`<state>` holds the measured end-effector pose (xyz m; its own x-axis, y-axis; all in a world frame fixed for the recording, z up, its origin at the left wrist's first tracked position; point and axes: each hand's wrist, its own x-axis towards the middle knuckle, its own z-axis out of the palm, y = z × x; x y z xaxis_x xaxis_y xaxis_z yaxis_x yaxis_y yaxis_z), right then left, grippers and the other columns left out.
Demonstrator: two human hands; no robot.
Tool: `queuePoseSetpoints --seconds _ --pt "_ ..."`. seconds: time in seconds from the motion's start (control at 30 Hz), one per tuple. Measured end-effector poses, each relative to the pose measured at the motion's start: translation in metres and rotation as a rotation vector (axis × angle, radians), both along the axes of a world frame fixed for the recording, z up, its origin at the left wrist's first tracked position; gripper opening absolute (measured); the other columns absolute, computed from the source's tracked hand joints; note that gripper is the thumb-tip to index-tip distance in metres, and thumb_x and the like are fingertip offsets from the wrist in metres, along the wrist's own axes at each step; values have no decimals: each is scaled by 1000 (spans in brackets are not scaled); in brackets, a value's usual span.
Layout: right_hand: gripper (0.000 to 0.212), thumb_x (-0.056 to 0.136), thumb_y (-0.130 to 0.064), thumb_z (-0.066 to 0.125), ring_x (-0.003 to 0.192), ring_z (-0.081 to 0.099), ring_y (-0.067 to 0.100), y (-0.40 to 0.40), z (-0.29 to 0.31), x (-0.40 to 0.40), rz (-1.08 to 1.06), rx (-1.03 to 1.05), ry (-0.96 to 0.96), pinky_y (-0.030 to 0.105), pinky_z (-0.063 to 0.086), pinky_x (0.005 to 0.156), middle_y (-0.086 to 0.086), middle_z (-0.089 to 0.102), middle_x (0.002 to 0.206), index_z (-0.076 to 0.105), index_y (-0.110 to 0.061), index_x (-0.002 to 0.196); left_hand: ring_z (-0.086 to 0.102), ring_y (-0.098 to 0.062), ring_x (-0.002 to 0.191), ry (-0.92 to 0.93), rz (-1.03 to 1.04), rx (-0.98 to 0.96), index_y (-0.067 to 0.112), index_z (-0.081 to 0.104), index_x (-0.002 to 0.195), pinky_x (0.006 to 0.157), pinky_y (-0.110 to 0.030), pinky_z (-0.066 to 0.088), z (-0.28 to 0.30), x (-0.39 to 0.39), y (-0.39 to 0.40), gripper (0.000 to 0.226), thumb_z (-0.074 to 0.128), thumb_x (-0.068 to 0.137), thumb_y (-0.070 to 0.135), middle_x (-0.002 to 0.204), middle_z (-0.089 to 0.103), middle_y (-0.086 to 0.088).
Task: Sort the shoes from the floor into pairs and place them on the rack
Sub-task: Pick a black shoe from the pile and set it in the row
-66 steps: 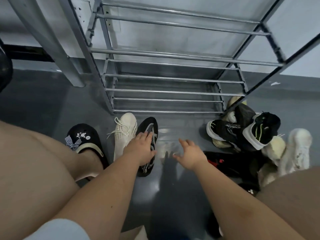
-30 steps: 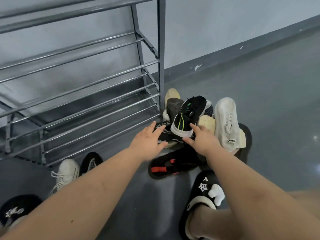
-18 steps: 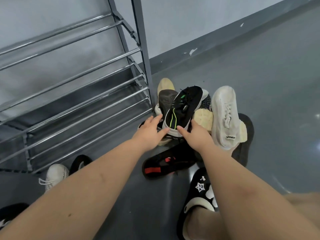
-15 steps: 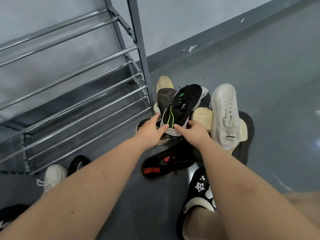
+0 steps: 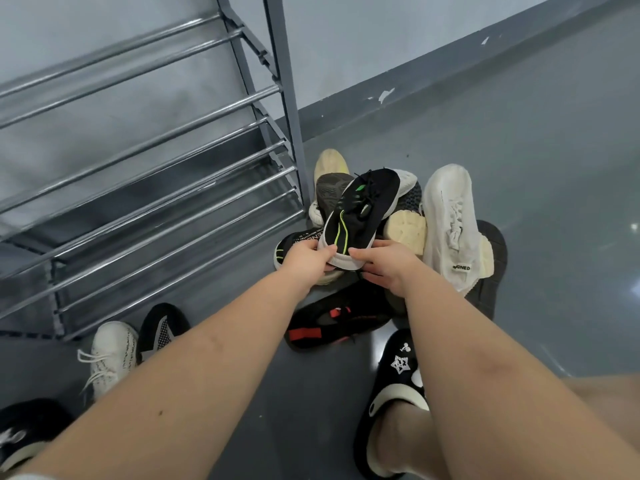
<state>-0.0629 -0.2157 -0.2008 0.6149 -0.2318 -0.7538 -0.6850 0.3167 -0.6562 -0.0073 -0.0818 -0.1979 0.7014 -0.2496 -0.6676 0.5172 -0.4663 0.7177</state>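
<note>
A person crouches on a grey floor (image 5: pixel 519 168) and looks down over both bare forearms at a heap of shoes beside a metal shoe rack (image 5: pixel 156 174). The rack fills the view from about nine to twelve o'clock, and every rail of it that shows is bare, so no pair appears to have been placed yet. At the centre of the view, the left hand (image 5: pixel 306 259) and the right hand (image 5: pixel 384 263) both hold the heel end of a black sneaker with a green stripe (image 5: pixel 360 213), fingers curled under its white sole and thumbs on top; it is the topmost shoe of the heap. Beneath and around it lie a cream shoe (image 5: pixel 330 162) at twelve o'clock, a white sneaker (image 5: pixel 450 216) at two o'clock, and a black shoe with red marks (image 5: pixel 332 318) just below the hands at six o'clock. Down at eight o'clock, near the rack's foot, a white lace-up sneaker (image 5: pixel 110 351) and a black shoe with a grey pattern (image 5: pixel 161 330) stand side by side, unmatched. The person's own feet wear black slippers (image 5: pixel 398 375), at five o'clock and at the lower left corner. Judging from this, the sorting is only beginning: the heap remains to be paired, and the rack still waits for its first shoes.
</note>
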Motion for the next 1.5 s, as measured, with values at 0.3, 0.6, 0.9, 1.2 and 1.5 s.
queuePoseSetpoints --seconds 0.3,0.6,0.9,1.2,1.5 --pt "6 87 -12 65 86 56 11 39 22 -19 208 158 70 27 46 86 -4 65 91 64 -19 88 63 -20 91 139 184 -145 10 55 122 87 -28 47 30 -28 68 29 56 93 12 110 66 -9" --pt "8 87 -24 66 78 58 15 100 44 -32 482 56 85 31 46 86 0 62 87 62 -18 85 62 -12 78 173 87 -196 16 60 115 82 -22 48 53 -57 152 24 57 92 10 97 65 -3" --pt "10 86 -19 68 77 60 15 184 60 -25 937 -21 165 34 48 91 0 66 88 62 -17 94 65 -14 87 224 197 -298 18 64 104 92 -32 48 36 -88 255 21 64 88 31 96 71 1" --pt "11 89 -24 65 84 58 15 237 45 -26 1161 -123 242 27 47 79 2 63 100 60 -19 96 64 -12 89 209 352 -234 14 60 113 74 -23 50 4 -108 293 26 64 89 24 97 69 2" --pt "29 90 -35 62 72 58 11 241 11 -22 978 -205 243 26 48 77 0 65 96 60 -15 110 64 -15 98 305 399 -266 14 60 121 66 -22 49 -18 -94 289 30 60 91 20 116 67 -3"
